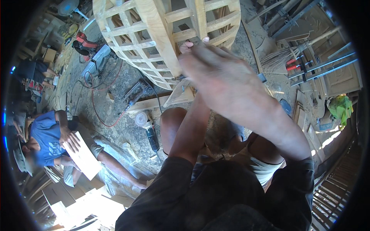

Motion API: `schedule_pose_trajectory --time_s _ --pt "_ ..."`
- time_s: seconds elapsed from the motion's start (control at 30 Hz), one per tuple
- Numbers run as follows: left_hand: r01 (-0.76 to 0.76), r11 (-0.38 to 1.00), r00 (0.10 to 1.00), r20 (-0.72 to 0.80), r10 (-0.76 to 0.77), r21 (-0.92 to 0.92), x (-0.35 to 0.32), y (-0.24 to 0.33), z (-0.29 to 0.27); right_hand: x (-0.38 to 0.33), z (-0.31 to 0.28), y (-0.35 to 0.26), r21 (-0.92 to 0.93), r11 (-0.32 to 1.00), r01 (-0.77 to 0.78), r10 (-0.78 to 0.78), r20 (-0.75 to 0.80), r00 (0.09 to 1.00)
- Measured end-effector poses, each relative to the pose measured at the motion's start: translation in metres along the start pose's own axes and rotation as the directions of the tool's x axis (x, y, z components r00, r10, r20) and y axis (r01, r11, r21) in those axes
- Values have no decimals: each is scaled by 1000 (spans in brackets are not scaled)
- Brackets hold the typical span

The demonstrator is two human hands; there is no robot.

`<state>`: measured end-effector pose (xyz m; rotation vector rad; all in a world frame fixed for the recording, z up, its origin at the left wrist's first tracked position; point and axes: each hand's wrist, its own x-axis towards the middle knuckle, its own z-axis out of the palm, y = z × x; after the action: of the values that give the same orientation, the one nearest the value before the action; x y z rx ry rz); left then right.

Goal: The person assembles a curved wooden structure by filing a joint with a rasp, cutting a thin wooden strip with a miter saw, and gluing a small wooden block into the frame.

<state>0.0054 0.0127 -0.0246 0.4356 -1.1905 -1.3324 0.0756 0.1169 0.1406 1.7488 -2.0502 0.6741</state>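
A curved wooden lattice frame of pale crossing slats stands in front of me. My right hand reaches across to its upright, blurred by motion, with the fingers curled in against the wood. Beside the fingertips shows a small edge of a dark, flat piece, too hidden to name. My left forearm runs up beneath the right one. The left hand itself is mostly covered by the right, so its fingers cannot be made out. A pale, curved wooden piece sits below the hands at the frame's foot.
An angle grinder lies left of my knee, near another dark power tool and a red hose. At left, a seated person holds a pale board. Bar clamps and a twig broom are at right.
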Motion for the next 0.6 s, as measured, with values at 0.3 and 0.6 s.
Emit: schedule_pose_trajectory --time_s 0.3,0.6 --pt "-64 981 997 -35 71 185 9 1 -5 -43 -14 36 -68 882 -466 413 586 697" --pt "-130 987 987 104 120 99 11 9 -8 -64 -65 10 -180 841 -510 537 396 745"
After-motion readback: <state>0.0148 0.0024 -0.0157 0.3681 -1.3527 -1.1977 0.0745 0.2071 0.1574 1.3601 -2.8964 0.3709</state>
